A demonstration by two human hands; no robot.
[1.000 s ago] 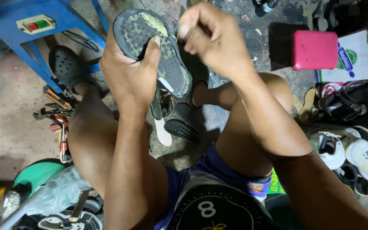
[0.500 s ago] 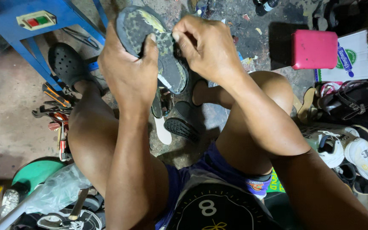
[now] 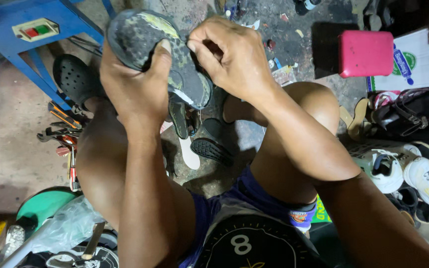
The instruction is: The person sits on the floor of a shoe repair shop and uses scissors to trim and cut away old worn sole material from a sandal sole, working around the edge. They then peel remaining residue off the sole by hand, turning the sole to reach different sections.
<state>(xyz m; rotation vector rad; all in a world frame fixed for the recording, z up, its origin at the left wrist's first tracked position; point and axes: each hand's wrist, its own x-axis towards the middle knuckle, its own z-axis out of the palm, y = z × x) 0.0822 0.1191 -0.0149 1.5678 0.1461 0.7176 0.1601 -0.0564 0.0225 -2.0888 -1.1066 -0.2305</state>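
I hold a worn shoe (image 3: 147,37) sole-up above my knees; its dark sole is flecked with yellow-green. My left hand (image 3: 135,87) grips the shoe from below, thumb pressed on the sole. My right hand (image 3: 229,57) is bunched at the sole's right edge, fingertips pinched together on it; whatever they pinch is too small to see. Below the shoe, on the floor between my legs, lie a black sole piece (image 3: 212,149) and a white insole (image 3: 189,154).
A blue metal stand (image 3: 21,34) with a switch box is at top left, hand tools (image 3: 63,134) beside it. A pink box (image 3: 366,52) sits at top right. White sneakers (image 3: 403,171) and sandals pile at right. A green lid and plastic bag lie lower left.
My right hand has slid from the shoe's upper right down onto the sole edge, closer to my left thumb. The shoe has stayed in my left hand.
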